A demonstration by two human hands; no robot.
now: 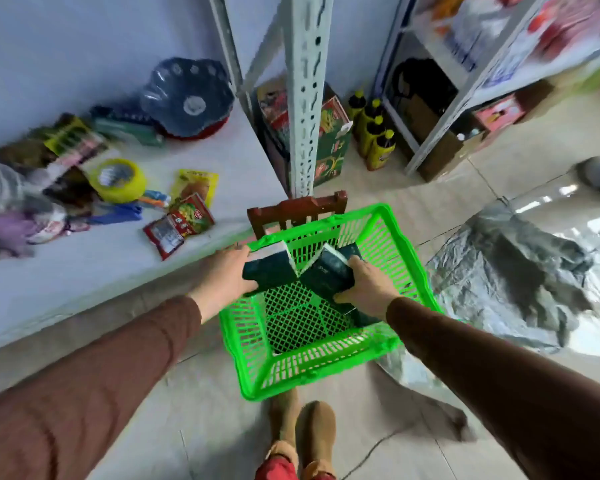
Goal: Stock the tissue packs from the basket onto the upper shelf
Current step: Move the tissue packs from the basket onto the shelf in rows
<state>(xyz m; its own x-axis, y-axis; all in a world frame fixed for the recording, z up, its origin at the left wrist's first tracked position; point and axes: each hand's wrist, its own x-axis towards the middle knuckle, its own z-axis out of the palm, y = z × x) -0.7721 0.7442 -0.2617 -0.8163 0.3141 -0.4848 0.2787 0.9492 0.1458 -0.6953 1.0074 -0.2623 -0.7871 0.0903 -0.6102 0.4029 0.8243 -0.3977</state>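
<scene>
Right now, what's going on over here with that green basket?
A person in brown sleeves is reaching into a bright green plastic basket that seems to rest on a dark wooden chair. The left hand grips one dark green tissue pack, and the right hand grips another dark green pack. Both packs are still over the basket, not yet shelved. At least one more dark pack lies in the basket. The white shelf to the left holds snack packets and a roll of yellow tape.
</scene>
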